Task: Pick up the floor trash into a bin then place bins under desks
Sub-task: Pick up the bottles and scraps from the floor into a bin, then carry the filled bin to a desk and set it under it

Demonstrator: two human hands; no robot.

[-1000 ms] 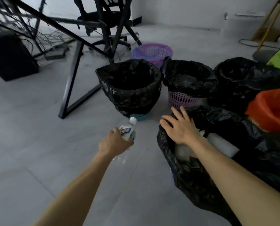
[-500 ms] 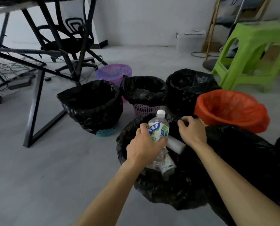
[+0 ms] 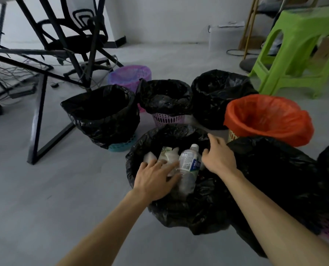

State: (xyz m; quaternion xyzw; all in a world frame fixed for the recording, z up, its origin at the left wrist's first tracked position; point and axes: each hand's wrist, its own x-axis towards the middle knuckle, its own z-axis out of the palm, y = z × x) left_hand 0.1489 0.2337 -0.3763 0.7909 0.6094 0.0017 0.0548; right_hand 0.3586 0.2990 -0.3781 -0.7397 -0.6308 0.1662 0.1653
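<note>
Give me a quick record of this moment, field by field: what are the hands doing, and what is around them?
left hand: open, fingers spread, resting on the trash in the nearest bin
right hand: on the far rim of the nearest bin's black bag
nearest bin: holds a plastic bottle and pale wrappers
other bins: several with black liners, one orange-lined, one purple-lined
desk frame: left, no bin under it
green stool: back right
</note>
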